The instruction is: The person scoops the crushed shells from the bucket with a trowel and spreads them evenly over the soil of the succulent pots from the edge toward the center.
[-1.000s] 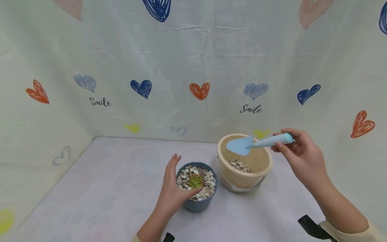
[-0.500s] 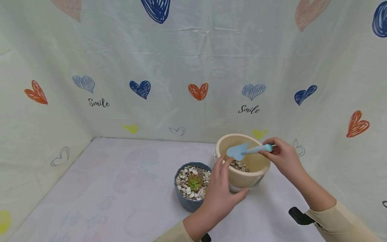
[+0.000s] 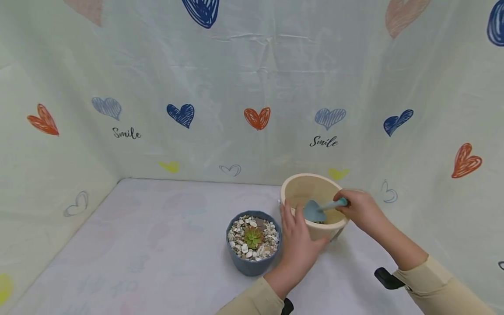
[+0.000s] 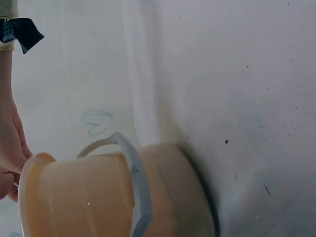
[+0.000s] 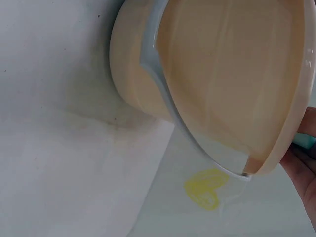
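My right hand [image 3: 364,212] pinches a light blue trowel [image 3: 313,211] by its handle over the far right rim of a cream bucket [image 3: 305,188]. The trowel's blade points down inside, low over pebbles that are now mostly hidden. Against the bucket's near left side lies my left hand [image 3: 295,243], fingers extended up to the rim and thumb spread right. The left wrist view has the bucket's side with its grey handle [image 4: 134,173] hanging down, and my right hand [image 4: 10,143] beyond the rim. A bit of turquoise trowel handle [image 5: 303,140] shows between right fingers in the right wrist view.
A blue-grey pot [image 3: 250,267] stands just left of the bucket, holding a small green succulent [image 3: 253,237] among white pebbles [image 3: 245,248]. Both containers stand on a pale cloth-covered table [image 3: 157,245]. Behind rises a curtain [image 3: 220,70] printed with hearts.
My left hand has moved right from the succulent pot to the bucket's near side. My right hand has brought the trowel left and down, its blade now inside the bucket.
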A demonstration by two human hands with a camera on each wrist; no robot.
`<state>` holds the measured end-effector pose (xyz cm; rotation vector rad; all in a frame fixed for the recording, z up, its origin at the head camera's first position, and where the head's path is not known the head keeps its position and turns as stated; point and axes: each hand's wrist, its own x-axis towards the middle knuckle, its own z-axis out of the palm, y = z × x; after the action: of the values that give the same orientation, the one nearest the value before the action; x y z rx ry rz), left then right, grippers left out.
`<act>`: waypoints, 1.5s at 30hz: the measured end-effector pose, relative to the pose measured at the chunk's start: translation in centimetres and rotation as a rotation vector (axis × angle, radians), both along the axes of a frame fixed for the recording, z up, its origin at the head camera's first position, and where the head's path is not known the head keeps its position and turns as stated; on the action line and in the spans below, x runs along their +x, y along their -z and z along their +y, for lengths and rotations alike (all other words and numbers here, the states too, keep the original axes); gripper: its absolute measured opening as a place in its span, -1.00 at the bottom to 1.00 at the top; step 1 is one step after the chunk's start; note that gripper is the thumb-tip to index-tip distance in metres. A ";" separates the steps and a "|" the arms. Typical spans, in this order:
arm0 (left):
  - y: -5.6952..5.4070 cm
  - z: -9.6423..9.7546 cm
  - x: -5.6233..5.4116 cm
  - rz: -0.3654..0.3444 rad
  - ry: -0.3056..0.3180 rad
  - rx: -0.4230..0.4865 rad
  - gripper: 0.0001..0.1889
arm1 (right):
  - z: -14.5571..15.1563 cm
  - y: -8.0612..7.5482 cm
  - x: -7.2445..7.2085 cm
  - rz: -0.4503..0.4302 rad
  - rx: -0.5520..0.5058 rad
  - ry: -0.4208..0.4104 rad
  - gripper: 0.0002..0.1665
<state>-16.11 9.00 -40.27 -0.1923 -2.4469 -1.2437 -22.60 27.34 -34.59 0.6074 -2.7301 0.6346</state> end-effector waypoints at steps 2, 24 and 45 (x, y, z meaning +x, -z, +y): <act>0.1 0.0 -0.1 -0.033 0.002 0.039 0.05 | -0.1 0.0 0.1 -0.012 0.004 -0.018 -0.78; -0.2 0.4 -0.3 -0.119 -0.004 0.080 -0.09 | -0.4 -0.6 2.1 -0.171 -0.168 -0.095 -0.79; 0.2 0.5 -0.2 -0.165 0.015 0.217 0.01 | 1.2 0.0 3.1 -0.208 -0.432 0.080 -0.63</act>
<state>-16.34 9.46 -40.46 -0.0499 -2.4248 -1.5762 -19.51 28.51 -34.62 0.3411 -2.6508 1.2818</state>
